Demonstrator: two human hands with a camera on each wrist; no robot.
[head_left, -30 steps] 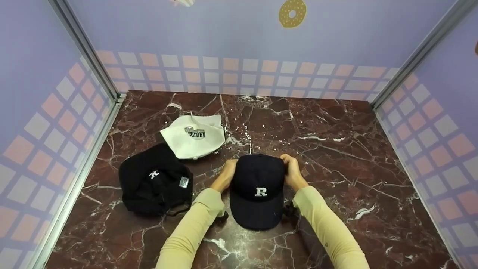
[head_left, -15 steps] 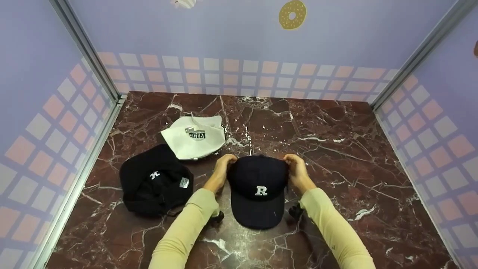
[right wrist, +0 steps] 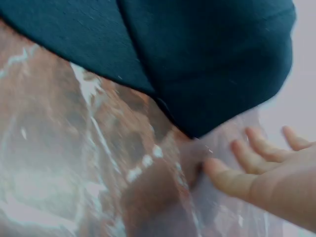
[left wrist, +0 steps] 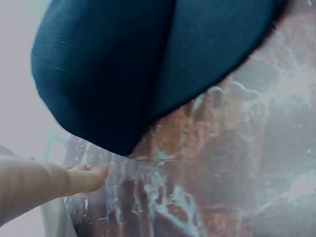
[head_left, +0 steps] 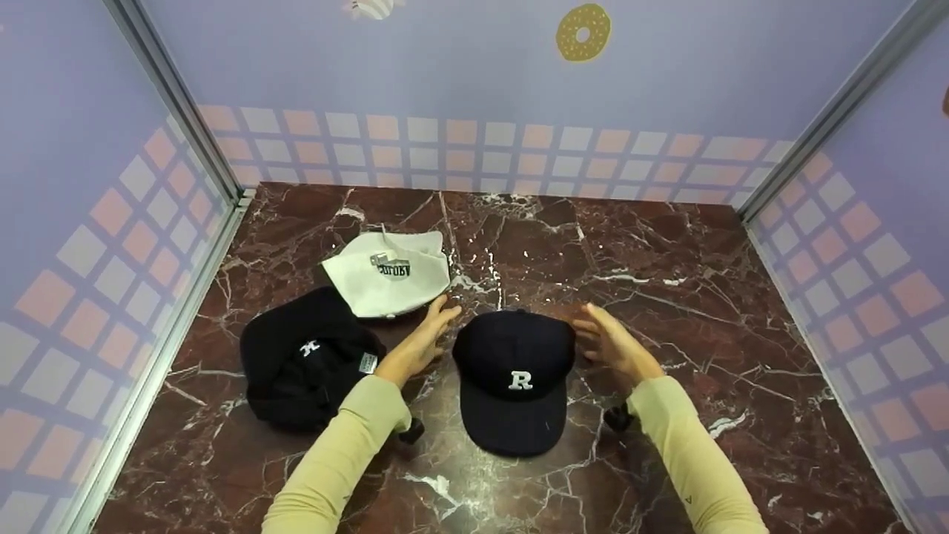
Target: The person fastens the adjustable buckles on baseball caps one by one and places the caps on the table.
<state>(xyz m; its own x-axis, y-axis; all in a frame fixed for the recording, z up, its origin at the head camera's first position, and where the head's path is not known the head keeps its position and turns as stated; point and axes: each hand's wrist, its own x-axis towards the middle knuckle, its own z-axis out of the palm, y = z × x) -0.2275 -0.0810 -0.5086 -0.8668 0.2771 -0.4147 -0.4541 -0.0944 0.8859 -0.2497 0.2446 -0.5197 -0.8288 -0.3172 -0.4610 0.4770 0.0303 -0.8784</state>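
Note:
A dark navy baseball cap (head_left: 511,348) with a white letter R stands crown up on the marbled surface, its brim toward the person. My left hand (head_left: 424,343) is off to its left, fingers extended and apart from the cap. On the other side, my right hand (head_left: 614,345) is likewise clear of the crown, with fingers spread. The left wrist view shows the cap's side (left wrist: 103,74) above the left hand's fingers (left wrist: 89,178). In the right wrist view the right hand's fingers (right wrist: 266,153) are extended below the crown's edge. Neither hand holds anything.
A black cap (head_left: 296,371) lies at the left with its inside showing, close by the left forearm. Behind it a white cap (head_left: 400,285) with dark lettering lies upturned. Tiled-pattern panels (head_left: 519,148) enclose the marbled surface (head_left: 704,297) at the back and sides.
Both hands have let go of the navy cap and moved outward, the left hand to the left and the right hand to the right. The navy cap stays in place.

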